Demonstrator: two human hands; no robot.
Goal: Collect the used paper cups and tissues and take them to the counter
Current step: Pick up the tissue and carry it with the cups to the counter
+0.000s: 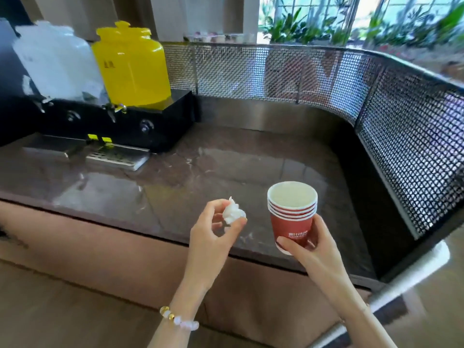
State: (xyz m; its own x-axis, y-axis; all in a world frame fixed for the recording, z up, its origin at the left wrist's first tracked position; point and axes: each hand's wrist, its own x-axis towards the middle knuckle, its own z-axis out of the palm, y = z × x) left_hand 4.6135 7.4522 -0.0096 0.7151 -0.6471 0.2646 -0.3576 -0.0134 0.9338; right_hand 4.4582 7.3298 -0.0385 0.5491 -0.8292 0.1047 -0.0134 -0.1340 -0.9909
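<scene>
Brown marble desk (226,159) across most of view, glossy, reflections on top. Steel mesh screen (276,71) along back and right edge, curving at the corner; plants (301,26) behind it past a window. Back left on desk: clear jar (55,61) and yellow jar (130,64) side by side on a black base (163,121), taps out front, metal drip tray (118,156) just below the taps.

Both hands up over desk's front edge, well apart from the jars.

For right hand (313,247): wrapped round lower half of nested red cups (292,222), thumb across the white print. Stack upright with slight tilt, several rims showing, top one pale inside. Looks held off the surface, over front-right of desk.

For left hand (213,237): pinching crumpled white tissue (233,213) between thumb and fingertips, other fingers curled. Tissue just left of cups, not touching, in the air above desk near front edge.

Bead bracelet (178,320) on left wrist.
</scene>
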